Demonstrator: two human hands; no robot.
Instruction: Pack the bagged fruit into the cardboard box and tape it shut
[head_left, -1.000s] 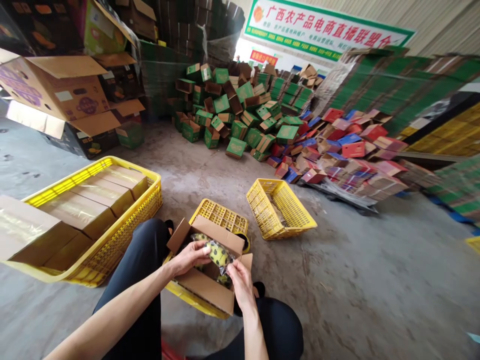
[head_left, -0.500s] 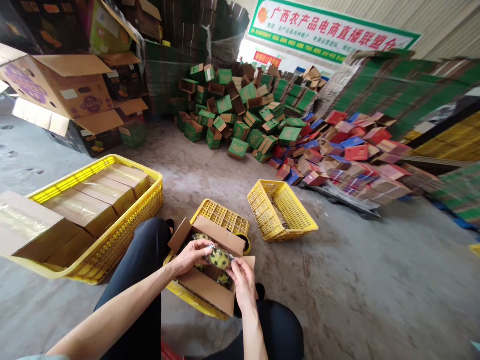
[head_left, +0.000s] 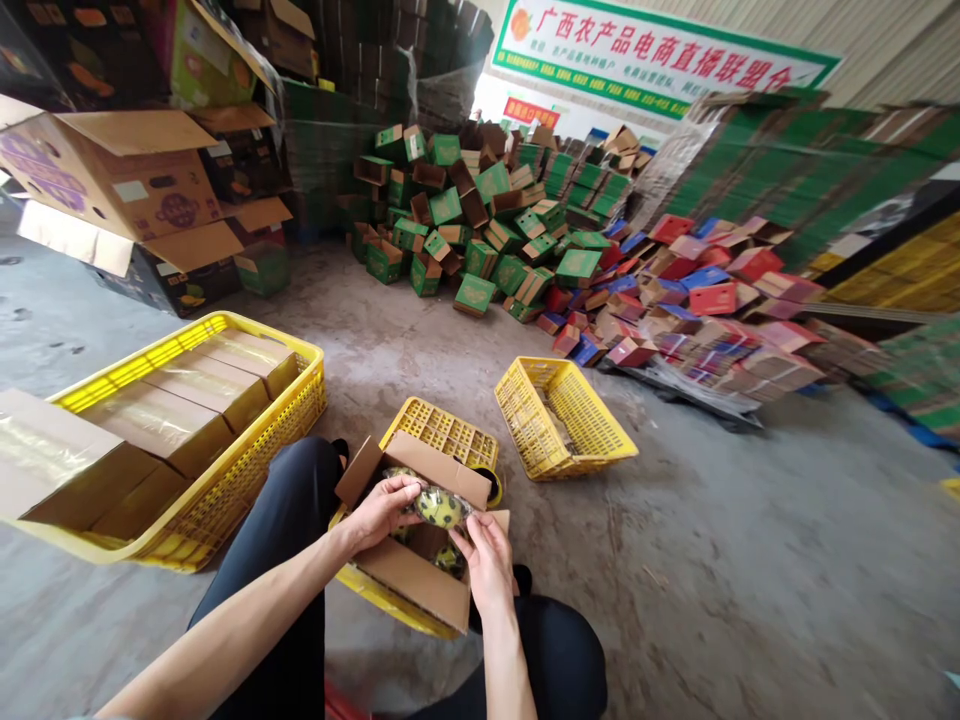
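An open brown cardboard box (head_left: 416, 575) rests between my knees on a yellow crate. Above its opening both hands hold a yellow-green fruit wrapped in clear plastic (head_left: 439, 508). My left hand (head_left: 382, 508) grips the fruit's left side with curled fingers. My right hand (head_left: 487, 558) pinches the plastic at the fruit's right end. More wrapped fruit shows dimly inside the box, mostly hidden under my hands.
A big yellow crate (head_left: 247, 450) of taped brown boxes stands at my left. Two more yellow crates, one upside down (head_left: 442, 430) and one upright (head_left: 562, 415), lie ahead on the concrete floor. Heaps of green boxes (head_left: 480, 215) and red and blue boxes (head_left: 690, 300) fill the back.
The wrapped fruit has stayed over the box while my fingers shifted on it; my right hand moved closer in on the plastic end. The view swayed slightly.
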